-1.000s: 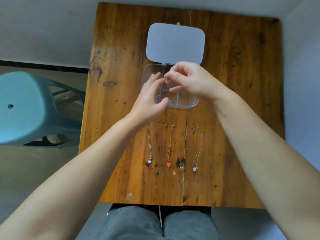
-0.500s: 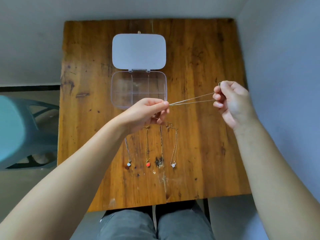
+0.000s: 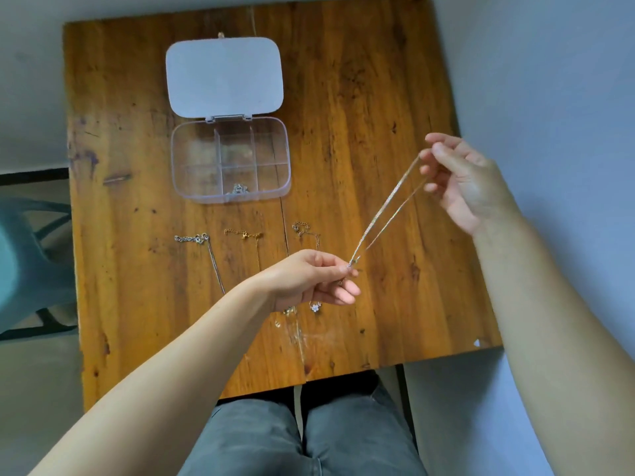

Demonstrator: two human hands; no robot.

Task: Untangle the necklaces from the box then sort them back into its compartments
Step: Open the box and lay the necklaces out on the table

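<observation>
A thin silver necklace (image 3: 385,209) is stretched taut in the air between my hands. My left hand (image 3: 309,280) pinches its lower end; my right hand (image 3: 460,180) pinches its upper end over the table's right side. The clear compartment box (image 3: 178,159) lies open, its white lid (image 3: 225,75) folded back. One small tangled chain (image 3: 238,188) rests in the box's near middle compartment. Three necklaces lie straightened on the table below the box: a silver one (image 3: 206,249), a gold one (image 3: 245,235), and another (image 3: 305,231) partly hidden under my left hand.
The wooden table (image 3: 360,97) has a seam running down its middle. A teal plastic stool (image 3: 31,262) stands at the left. A pale wall borders the table at the right. My legs in grey trousers (image 3: 302,438) are at the near edge.
Both hands drew a necklace out of the box and pulled it taut. My left hand has since dropped toward me, and my right hand stays out at the right, so the chain now slants.
</observation>
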